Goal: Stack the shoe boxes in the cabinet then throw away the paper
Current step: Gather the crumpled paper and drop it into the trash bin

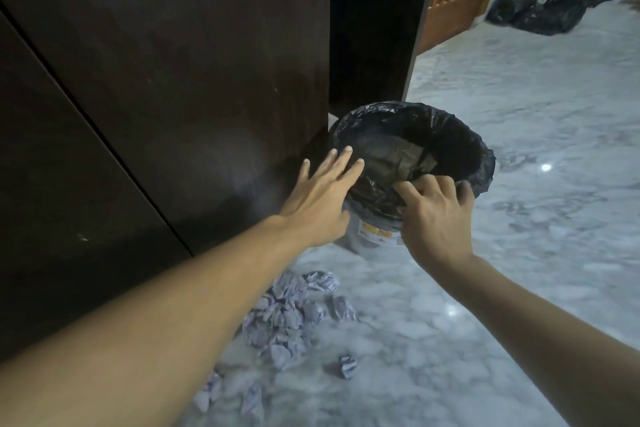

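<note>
Beside dark wood cabinet (166, 80): my right hand (438, 218) pinches black bag-lined round bin (412, 163) rim, left hand (320, 198) flat, fingers spread. I pull bin near crumpled white paper balls (287, 319), keep it upright.

Dim indoor light is seen, with brighter daylight toward two o'clock, small glare spots on the marble floor (519, 149), the dark cabinet (173, 80) underexposed, soft blur throughout, and wide-angle bending at the edges.

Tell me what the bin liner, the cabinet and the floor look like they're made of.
Bin liner: thin black plastic film, crinkled and glossy. Cabinet: dark wood or wood-look laminate, faint grain, low sheen. Floor: polished marble or marble-look tile, grey veining with light reflections.
</note>
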Tool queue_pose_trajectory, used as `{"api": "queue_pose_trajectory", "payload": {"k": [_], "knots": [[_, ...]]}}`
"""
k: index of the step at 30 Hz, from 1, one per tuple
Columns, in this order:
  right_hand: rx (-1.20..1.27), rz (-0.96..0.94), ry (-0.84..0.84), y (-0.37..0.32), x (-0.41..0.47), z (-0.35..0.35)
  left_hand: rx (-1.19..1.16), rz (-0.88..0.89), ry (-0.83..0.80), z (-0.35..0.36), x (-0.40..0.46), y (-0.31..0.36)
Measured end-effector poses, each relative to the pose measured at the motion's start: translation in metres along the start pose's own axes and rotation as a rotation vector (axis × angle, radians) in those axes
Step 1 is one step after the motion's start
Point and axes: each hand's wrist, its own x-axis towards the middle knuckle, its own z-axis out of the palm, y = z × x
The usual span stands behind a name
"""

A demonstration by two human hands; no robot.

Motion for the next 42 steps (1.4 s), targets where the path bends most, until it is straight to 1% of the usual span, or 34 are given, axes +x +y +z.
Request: {"api": "queue_pose_trajectory", "payload": {"k": [9,12,14,17,19,22,25,27,30,32,34,36,39,42], "knots": [[0.146,-0.083,0.121,-0.032,-0.040,-0.009,-0.016,0.024,0.077,0.014,-0.047,-0.011],[0.236,-0.201,0.184,-0.049,-0.051,-0.016,-0.027,0.031,0.119,0.017,-0.063,-0.015],[0.329,-0.313,0.168,-0.063,-0.065,-0.017,-0.081,-0.007,0.166,0.025,-0.080,-0.019],[0.477,-0.439,-0.001,-0.077,-0.090,-0.004,-0.167,-0.134,0.209,0.048,-0.113,-0.032],[0.528,-0.444,-0.144,-0.078,-0.107,0.011,-0.203,-0.248,0.212,0.070,-0.141,-0.046],[0.498,-0.363,-0.404,-0.072,-0.129,0.033,-0.198,-0.417,0.171,0.105,-0.189,-0.068],[0.417,-0.260,-0.670,-0.063,-0.148,0.049,-0.192,-0.566,0.139,0.133,-0.234,-0.078],[0.376,-0.235,-0.779,-0.058,-0.158,0.058,-0.204,-0.659,0.101,0.146,-0.259,-0.080],[0.380,-0.209,-0.803,-0.057,-0.172,0.072,-0.248,-0.767,-0.025,0.159,-0.282,-0.076],[0.391,-0.189,-0.805,-0.062,-0.178,0.078,-0.295,-0.807,-0.079,0.166,-0.287,-0.070],[0.388,-0.161,-0.804,-0.070,-0.177,0.083,-0.354,-0.817,-0.087,0.173,-0.284,-0.064],[0.398,-0.135,-0.805,-0.080,-0.174,0.087,-0.380,-0.790,-0.085,0.179,-0.277,-0.061],[0.405,-0.131,-0.817,-0.093,-0.168,0.097,-0.315,-0.718,-0.068,0.184,-0.265,-0.062],[0.413,-0.141,-0.811,-0.101,-0.158,0.103,-0.269,-0.675,0.005,0.187,-0.254,-0.067]]}}
